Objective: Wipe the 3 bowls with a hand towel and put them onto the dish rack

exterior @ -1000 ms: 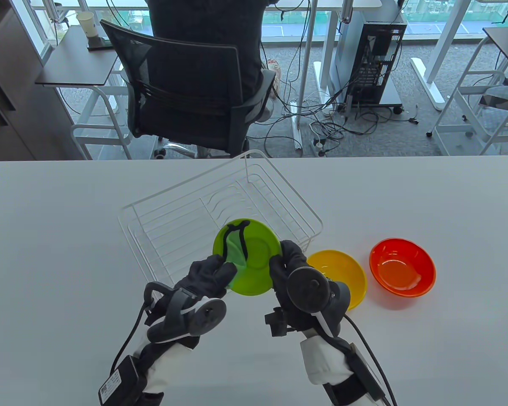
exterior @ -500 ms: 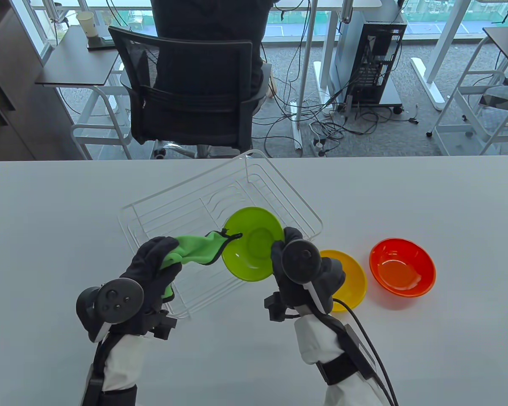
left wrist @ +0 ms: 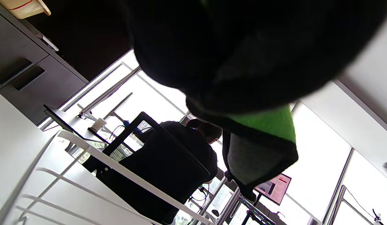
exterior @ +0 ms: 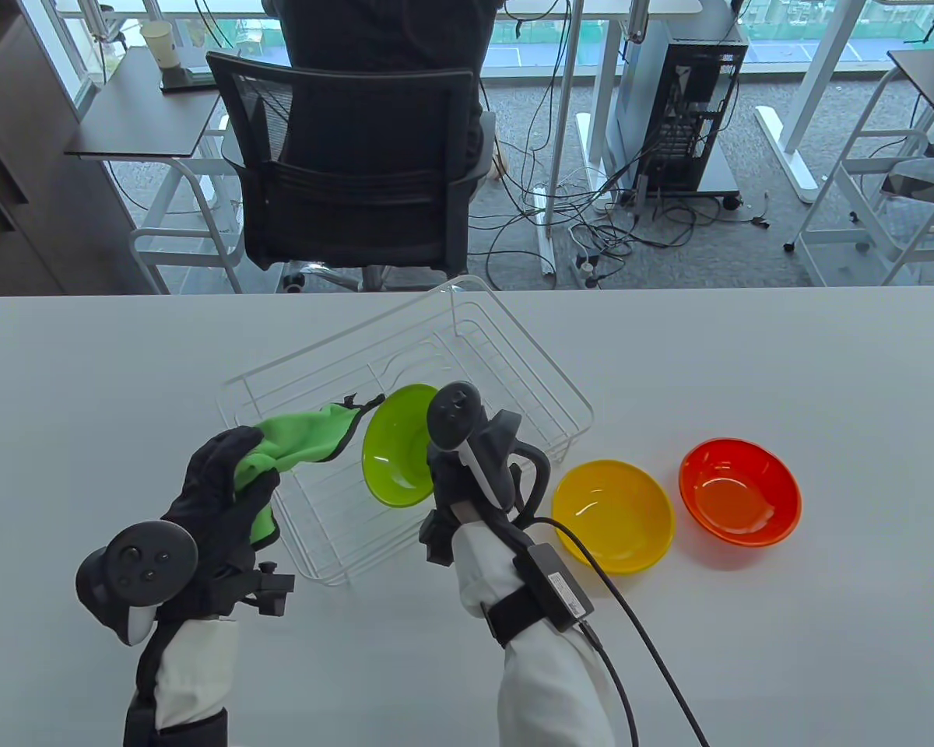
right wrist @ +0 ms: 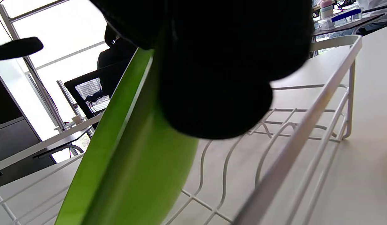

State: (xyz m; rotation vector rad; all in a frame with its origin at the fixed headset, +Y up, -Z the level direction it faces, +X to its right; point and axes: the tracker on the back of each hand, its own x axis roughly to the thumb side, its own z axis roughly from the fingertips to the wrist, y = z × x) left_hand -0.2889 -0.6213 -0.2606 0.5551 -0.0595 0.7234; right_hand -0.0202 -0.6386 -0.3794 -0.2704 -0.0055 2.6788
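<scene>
My right hand (exterior: 444, 467) grips the green bowl (exterior: 397, 447) by its rim and holds it on edge over the white wire dish rack (exterior: 514, 366). In the right wrist view the green bowl (right wrist: 124, 156) stands tilted above the rack wires (right wrist: 290, 150). To the left, my left hand (exterior: 226, 482) grips the green hand towel (exterior: 303, 436), apart from the bowl. The towel (left wrist: 265, 125) hangs from the glove in the left wrist view. A yellow bowl (exterior: 613, 515) and a red bowl (exterior: 739, 490) sit upright on the table, right of the rack.
The rack stands slanted at mid-table on the white table (exterior: 825, 373). Behind the far edge a person sits in a black office chair (exterior: 350, 171). Cables and a computer tower (exterior: 685, 101) are on the floor beyond.
The left hand pulled the towel off the bowl and drew back to the left. The right hand turned the green bowl on edge and carried it left over the rack.
</scene>
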